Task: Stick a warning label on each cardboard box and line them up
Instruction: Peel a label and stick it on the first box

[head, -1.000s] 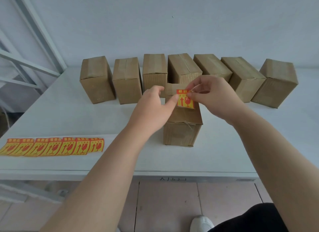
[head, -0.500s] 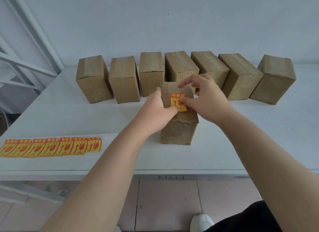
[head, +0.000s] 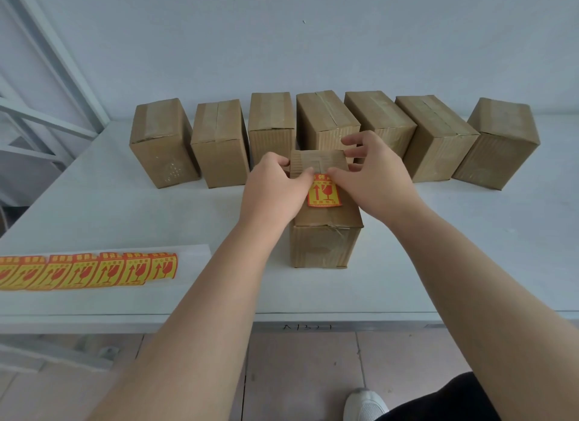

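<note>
Cardboard box (head: 324, 232) stands at the centre of the frame on a white table (head: 470, 248), with a red and yellow warning label (head: 324, 192) flat on its top. Left hand (head: 272, 195) and right hand (head: 372, 182) flank the box, thumbs pressing the label's upper edge, fingers loosely spread. Seven more boxes (head: 219, 141) form a row behind. A strip of labels (head: 91, 271) lies at lower left.
</note>
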